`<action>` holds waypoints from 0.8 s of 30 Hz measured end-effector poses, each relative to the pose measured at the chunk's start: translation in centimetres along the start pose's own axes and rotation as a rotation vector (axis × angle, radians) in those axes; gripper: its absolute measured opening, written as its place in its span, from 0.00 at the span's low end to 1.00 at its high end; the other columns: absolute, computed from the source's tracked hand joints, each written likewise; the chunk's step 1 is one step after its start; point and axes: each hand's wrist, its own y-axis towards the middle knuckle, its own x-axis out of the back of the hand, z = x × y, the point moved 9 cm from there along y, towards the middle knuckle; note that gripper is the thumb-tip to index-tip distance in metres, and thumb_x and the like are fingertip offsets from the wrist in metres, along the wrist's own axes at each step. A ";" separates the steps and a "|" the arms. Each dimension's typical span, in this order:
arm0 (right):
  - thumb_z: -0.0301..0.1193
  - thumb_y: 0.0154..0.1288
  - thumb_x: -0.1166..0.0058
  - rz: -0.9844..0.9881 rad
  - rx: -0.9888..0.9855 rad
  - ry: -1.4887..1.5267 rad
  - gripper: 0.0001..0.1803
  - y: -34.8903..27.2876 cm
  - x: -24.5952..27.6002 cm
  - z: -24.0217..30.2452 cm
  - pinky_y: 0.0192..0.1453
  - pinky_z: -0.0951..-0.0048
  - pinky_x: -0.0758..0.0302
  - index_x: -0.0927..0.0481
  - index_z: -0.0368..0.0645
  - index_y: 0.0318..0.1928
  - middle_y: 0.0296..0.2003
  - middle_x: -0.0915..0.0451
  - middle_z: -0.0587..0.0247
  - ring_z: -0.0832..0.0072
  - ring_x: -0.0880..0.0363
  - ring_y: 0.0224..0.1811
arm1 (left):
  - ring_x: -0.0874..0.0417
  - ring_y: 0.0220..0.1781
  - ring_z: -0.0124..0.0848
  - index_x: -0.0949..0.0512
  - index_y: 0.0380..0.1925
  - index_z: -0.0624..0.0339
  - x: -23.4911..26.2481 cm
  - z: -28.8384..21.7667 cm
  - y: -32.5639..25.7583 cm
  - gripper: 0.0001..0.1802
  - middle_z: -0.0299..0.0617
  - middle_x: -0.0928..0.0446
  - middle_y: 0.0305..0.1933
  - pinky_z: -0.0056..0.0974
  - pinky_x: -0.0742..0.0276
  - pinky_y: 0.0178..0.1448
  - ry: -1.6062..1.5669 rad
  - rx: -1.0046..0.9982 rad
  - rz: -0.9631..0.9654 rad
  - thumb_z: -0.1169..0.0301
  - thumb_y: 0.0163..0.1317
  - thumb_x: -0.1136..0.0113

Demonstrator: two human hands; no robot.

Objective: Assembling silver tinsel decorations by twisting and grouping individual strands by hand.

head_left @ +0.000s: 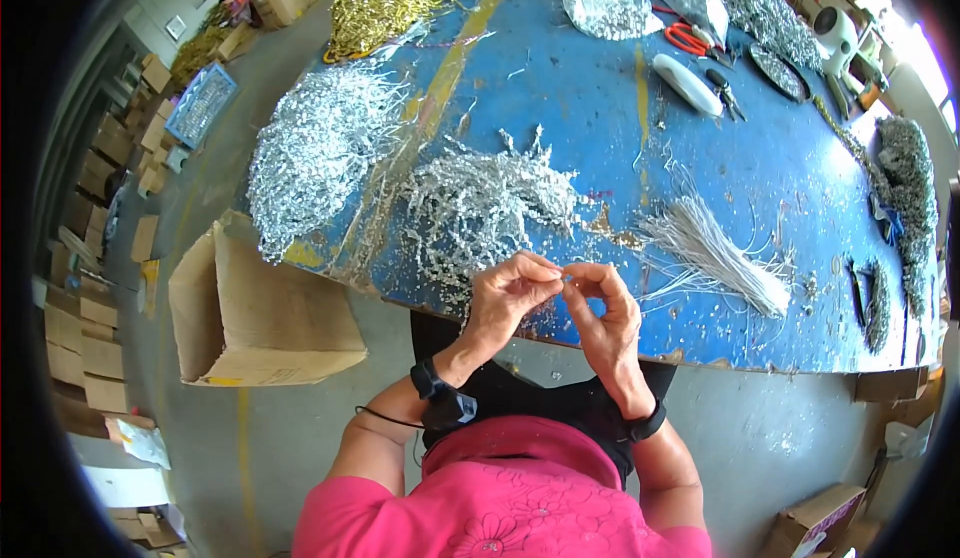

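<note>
A blue desk (620, 108) carries red scissors (683, 38) at its far side, a gold garland heap (380, 8) far left, and an open cardboard box (260, 308) stands beside its near-left edge.

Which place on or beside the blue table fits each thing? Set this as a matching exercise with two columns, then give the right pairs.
Things:
1. gold glitter pile
2. bundle of white wires
3. cardboard box
4. red-handled scissors

Places:
A. on the floor at the table's left
B. far left corner of the table
C. near edge, right of the hands
D. far side, right of centre

Pairs: 1-B, 2-C, 3-A, 4-D
</note>
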 end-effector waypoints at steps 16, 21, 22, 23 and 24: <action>0.37 0.69 0.49 0.599 -0.658 0.296 0.15 -4.7 -0.1 -3.2 0.21 0.85 0.42 0.17 0.39 0.43 0.20 0.28 0.73 0.89 0.38 0.18 | 0.21 0.39 0.24 0.25 0.30 0.60 1.3 -3.5 0.8 0.06 0.38 0.22 0.37 0.27 0.25 0.40 0.277 -0.332 -0.083 0.81 0.56 0.38; 0.34 0.67 0.46 0.470 -0.641 0.362 0.11 -5.4 4.1 -3.2 0.21 0.85 0.39 0.18 0.38 0.38 0.22 0.24 0.71 0.88 0.35 0.18 | 0.20 0.40 0.25 0.23 0.33 0.58 1.8 -4.1 1.3 0.06 0.37 0.21 0.38 0.28 0.21 0.43 0.262 -0.326 -0.097 0.79 0.56 0.37; 0.34 0.66 0.45 0.458 -0.639 0.344 0.11 -5.6 4.7 -3.6 0.21 0.85 0.38 0.18 0.38 0.37 0.22 0.24 0.71 0.88 0.35 0.18 | 0.20 0.41 0.25 0.24 0.32 0.59 2.2 -4.4 1.1 0.06 0.38 0.21 0.38 0.29 0.20 0.45 0.266 -0.365 -0.093 0.80 0.57 0.38; 0.33 0.66 0.45 0.466 -0.655 0.390 0.10 -5.6 5.1 -3.6 0.22 0.85 0.38 0.18 0.38 0.38 0.23 0.23 0.70 0.88 0.35 0.18 | 0.20 0.42 0.26 0.24 0.32 0.59 2.2 -4.7 1.2 0.06 0.39 0.22 0.38 0.29 0.20 0.45 0.253 -0.380 -0.097 0.80 0.57 0.38; 0.32 0.66 0.44 0.473 -0.668 0.437 0.10 -5.9 5.3 -3.5 0.22 0.85 0.37 0.18 0.38 0.39 0.24 0.23 0.70 0.88 0.35 0.18 | 0.20 0.42 0.26 0.24 0.32 0.60 2.1 -5.1 1.2 0.06 0.40 0.22 0.39 0.29 0.20 0.45 0.240 -0.395 -0.101 0.81 0.57 0.39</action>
